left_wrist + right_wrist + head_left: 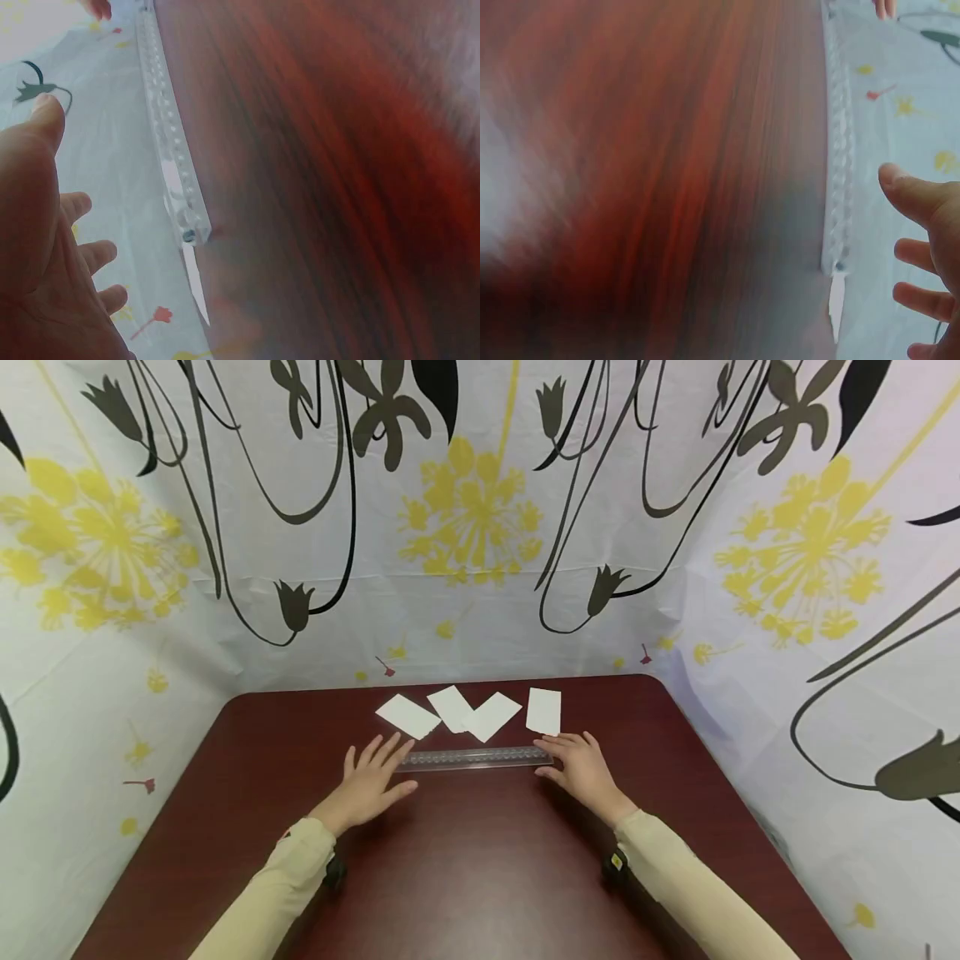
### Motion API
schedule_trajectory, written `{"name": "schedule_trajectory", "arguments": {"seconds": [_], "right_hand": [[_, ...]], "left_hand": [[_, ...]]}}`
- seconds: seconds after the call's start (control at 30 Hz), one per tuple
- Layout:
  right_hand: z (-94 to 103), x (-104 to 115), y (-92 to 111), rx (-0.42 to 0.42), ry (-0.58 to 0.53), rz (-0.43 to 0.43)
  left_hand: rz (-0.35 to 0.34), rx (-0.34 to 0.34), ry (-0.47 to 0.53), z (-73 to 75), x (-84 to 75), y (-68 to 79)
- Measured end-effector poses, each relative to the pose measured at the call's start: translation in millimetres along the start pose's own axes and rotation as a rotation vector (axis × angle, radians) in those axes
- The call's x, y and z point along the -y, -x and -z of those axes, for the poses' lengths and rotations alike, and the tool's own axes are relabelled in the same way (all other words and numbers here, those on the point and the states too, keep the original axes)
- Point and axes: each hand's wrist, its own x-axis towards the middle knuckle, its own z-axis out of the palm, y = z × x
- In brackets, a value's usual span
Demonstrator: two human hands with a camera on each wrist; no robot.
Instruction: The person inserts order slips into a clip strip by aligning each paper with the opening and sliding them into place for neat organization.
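Observation:
A long, narrow, clear plastic strip [474, 759] with a row of small round marks lies crosswise on the table. In the left wrist view the strip [166, 124] looks thick, like a slim case; its exact kind is unclear. My left hand [366, 789] is at its left end, fingers spread and thumb out. At the right end is my right hand [583, 770], thumb apart from the loosely extended fingers. The wrist views show a gap between the strip and both the left hand [45, 247] and the right hand [934, 247]. Neither hand grips anything.
Several white cards lie behind the strip: a left one [408, 716], two touching or overlapping ones [450, 707] [495, 717], and a separate right one [543, 711]. The dark red table [480, 860] meets a patterned white curtain [480, 627] at the back and sides.

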Motion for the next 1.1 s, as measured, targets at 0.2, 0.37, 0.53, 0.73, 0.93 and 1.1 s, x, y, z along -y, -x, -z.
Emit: {"name": "schedule_trajectory", "arguments": {"seconds": [0.2,0.37,0.53,0.73,0.93,1.1], "right_hand": [[-10.1,-21,-6,0.011,0.014,-0.041],[-14.1,-32,-11,0.001,-0.004,-0.05],[-18.1,-37,-12,-0.014,-0.048,-0.033],[-25.2,-42,-12,-0.01,-0.086,-0.06],[-29.6,-45,-14,-0.003,-0.104,-0.097],[-31.3,-44,-14,0.019,-0.141,-0.123]], "left_hand": [[0.023,0.008,0.02,1.3,10.2,-18.0],[0.031,-0.015,0.033,4.0,18.4,-31.6],[0.052,-0.017,0.036,8.3,23.8,-42.3],[0.085,-0.005,0.06,12.1,30.5,-54.0],[0.11,-0.017,0.056,13.9,37.0,-65.4],[0.129,-0.013,0.033,11.4,44.4,-74.8]]}}
